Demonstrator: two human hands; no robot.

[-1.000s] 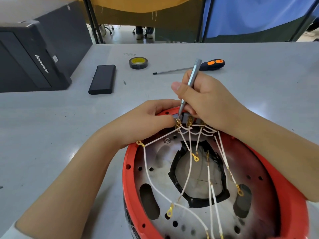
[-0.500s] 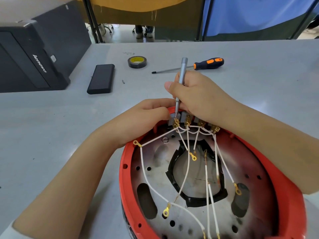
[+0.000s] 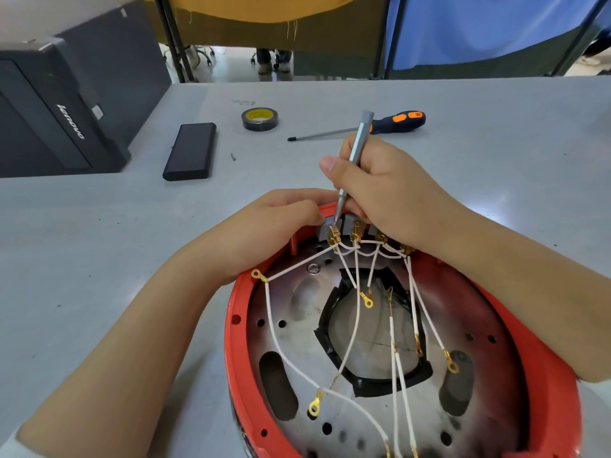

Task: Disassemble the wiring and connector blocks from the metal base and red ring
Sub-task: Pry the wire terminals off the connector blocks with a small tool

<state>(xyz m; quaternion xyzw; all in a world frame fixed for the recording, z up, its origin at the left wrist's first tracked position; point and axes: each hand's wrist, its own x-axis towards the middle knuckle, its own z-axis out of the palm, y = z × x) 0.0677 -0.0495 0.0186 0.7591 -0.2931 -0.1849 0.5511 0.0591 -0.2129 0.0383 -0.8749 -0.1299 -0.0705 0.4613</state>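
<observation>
Resting on the grey surface (image 3: 496, 133), tilted toward the camera, with the metal base (image 3: 297, 299) bolted inside it: the red ring (image 3: 515, 345), largest thing here and first risk. Held down only by the left hand (image 3: 264, 233), fingers curled against the far rim beside the end block; likely to rock or slide under a hard downward push, throwing the tip off its screw.

Gripped pen-fashion in the right hand (image 3: 383, 190), clenched round the shaft: the slim grey screwdriver (image 3: 355, 160), tip down at the leftmost of the grey connector blocks (image 3: 325, 228) lined along the far rim. Leaning slightly rather than square to the screw (head itself hidden under the tip, so seating impossible to confirm); a cam-out probably rounds the slot or jabs the left fingertips, pressed just beside the block.

Fanning from the blocks across the base, several ends already free: the white wires (image 3: 274, 338) with gold ring terminals (image 3: 314, 406). Apt to snag on a forearm, or to tug at the terminals not yet unscrewed.

Smallest hazard, the screw: once loose, easily dropped through a slot or hole in the base, or lost among the wires.
</observation>
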